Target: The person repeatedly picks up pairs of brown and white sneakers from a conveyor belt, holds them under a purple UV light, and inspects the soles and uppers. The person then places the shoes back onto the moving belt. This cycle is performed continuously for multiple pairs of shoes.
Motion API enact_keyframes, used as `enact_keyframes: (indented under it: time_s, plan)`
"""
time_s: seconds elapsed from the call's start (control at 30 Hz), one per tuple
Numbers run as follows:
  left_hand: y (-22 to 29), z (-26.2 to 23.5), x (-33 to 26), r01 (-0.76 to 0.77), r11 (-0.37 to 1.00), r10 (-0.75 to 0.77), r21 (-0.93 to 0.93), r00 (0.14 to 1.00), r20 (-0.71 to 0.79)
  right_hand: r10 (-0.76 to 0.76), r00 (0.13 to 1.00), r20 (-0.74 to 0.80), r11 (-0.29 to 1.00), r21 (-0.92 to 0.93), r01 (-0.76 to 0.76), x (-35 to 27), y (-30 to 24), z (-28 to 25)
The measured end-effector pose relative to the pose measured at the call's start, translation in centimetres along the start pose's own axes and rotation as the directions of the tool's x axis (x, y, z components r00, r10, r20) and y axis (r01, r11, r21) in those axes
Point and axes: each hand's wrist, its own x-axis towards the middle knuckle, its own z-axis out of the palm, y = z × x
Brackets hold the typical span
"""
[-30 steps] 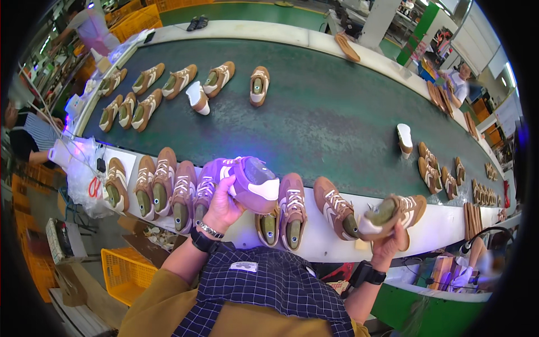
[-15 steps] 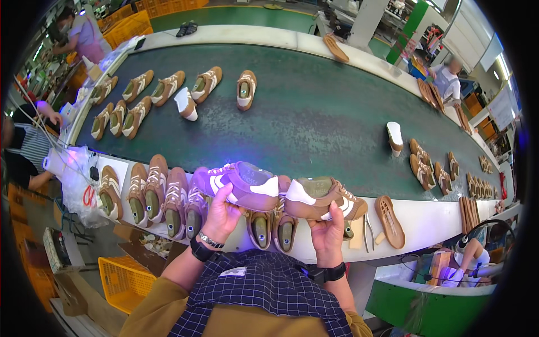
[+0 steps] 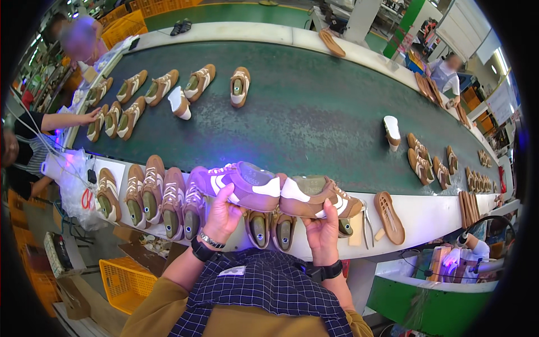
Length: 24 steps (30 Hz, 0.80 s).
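Note:
My left hand (image 3: 223,214) is closed on a sneaker (image 3: 238,185) with white stripes and a white heel patch, tinted purple by the light. My right hand (image 3: 322,227) grips another sneaker (image 3: 320,196), brown with a white heel patch. Both are held up on their sides, heel to heel, their heels meeting or nearly so. Behind and below them, more brown sneakers (image 3: 258,229) stand on the white ledge (image 3: 303,247). A row of brown sneakers (image 3: 151,190) continues along the ledge to my left.
Beyond the ledge, a green conveyor belt (image 3: 292,106) carries several sneakers (image 3: 164,87). Pliers (image 3: 367,224) and a brown shoe sole (image 3: 389,218) lie to my right. A yellow crate (image 3: 126,283) stands low on the left. A co-worker's hand (image 3: 90,117) reaches over the belt's left end.
The right sneaker has come slightly left, its heel closer to the left sneaker's. Shoes on the belt appear shifted a little left. A co-worker's arm now extends over the belt at the left.

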Motion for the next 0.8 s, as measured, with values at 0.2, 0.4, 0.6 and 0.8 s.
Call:
enact_keyframes:
  time_s: [0.2,0.4,0.6,0.8]
  plan:
    - [-0.2,-0.3,0.2,0.000,1.000,0.000,0.010,1.000,-0.005,0.009,1.000,-0.003,1.000,-0.004,-0.009,0.3,0.3,-0.5]
    - [-0.1,0.5,-0.3,-0.001,0.999,0.001,0.037,1.000,0.004,0.012,1.000,-0.001,0.998,-0.054,-0.012,0.3,0.5,-1.0]
    - [0.0,-0.5,-0.2,-0.077,0.986,0.074,0.146,0.997,0.025,-0.044,0.998,0.052,0.988,-0.148,0.051,-0.1,0.1,-0.5]
    - [0.4,-0.1,-0.3,-0.088,0.975,0.078,0.203,0.995,0.057,-0.070,0.994,0.083,0.965,-0.246,0.088,-0.3,-0.6,-0.6]
